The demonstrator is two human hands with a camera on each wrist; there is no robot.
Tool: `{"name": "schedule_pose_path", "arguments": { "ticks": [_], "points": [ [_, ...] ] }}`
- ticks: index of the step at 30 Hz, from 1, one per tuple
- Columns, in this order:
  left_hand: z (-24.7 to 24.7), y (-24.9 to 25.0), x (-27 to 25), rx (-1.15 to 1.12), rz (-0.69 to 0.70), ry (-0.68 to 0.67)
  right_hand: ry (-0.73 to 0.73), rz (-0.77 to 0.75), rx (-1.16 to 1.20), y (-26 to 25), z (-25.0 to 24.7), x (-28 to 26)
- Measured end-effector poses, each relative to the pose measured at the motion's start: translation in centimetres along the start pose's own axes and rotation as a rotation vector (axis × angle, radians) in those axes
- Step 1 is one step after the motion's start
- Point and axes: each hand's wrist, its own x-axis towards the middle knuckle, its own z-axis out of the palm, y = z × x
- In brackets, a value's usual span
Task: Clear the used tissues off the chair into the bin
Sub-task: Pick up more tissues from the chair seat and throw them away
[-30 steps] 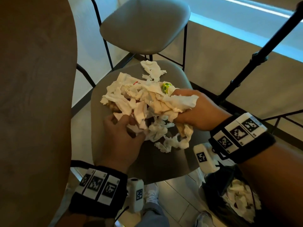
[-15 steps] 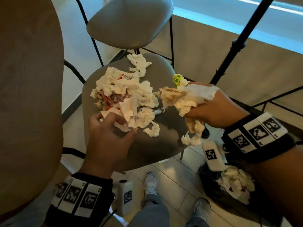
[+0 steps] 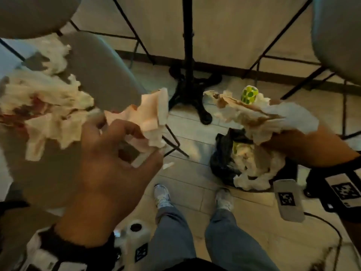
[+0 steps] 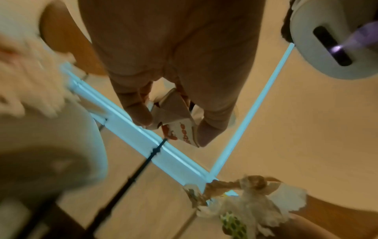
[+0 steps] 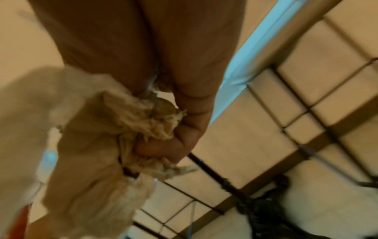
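Note:
A pile of crumpled used tissues (image 3: 41, 106) lies on the grey chair seat (image 3: 101, 75) at the left. My left hand (image 3: 144, 145) pinches a pale folded paper napkin (image 3: 154, 118) just past the seat's right edge; the left wrist view shows red print on that napkin (image 4: 175, 127). My right hand (image 3: 293, 143) grips a wad of white and brown tissues (image 3: 259, 116) with a green-dotted scrap (image 3: 249, 94) on top. The wad hangs above the black-bagged bin (image 3: 222, 153) on the floor, which holds several tissues (image 3: 256, 169). In the right wrist view curled fingers (image 5: 161, 147) clasp the wad (image 5: 114, 129).
A black pedestal table base (image 3: 190, 89) stands on the tiled floor behind the bin. Another grey chair (image 3: 29, 14) is at the top left and a third chair (image 3: 340, 36) at the right. My two shoes (image 3: 162, 194) stand just in front of the bin.
The view has swung right and down to the floor. My right hand carried its wad off the chair to above the bin. My left hand lifted a napkin away from the pile.

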Motion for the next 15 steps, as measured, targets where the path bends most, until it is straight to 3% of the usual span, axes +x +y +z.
{"name": "schedule_pose_path", "arguments": {
  "ticks": [4, 9, 12, 15],
  "points": [
    [12.2, 2.3, 1.5, -0.009, 0.159, -0.351, 0.167, 0.073, -0.016, 7.9, -2.8, -2.6],
    [29.4, 1.8, 3.7, 0.046, 0.212, -0.720, 0.179, 0.198, 0.234, 20.1, -3.9, -2.0],
    [37.9, 0.6, 5.0, 0.106, 0.142, -0.834, 0.289, 0.430, 0.379, 28.6, -3.4, 1.1],
    [44.4, -0.7, 6.0, 0.166, 0.088, -0.861, 0.285, 0.640, 0.425, 35.3, -2.8, 4.6]
  ]
}}
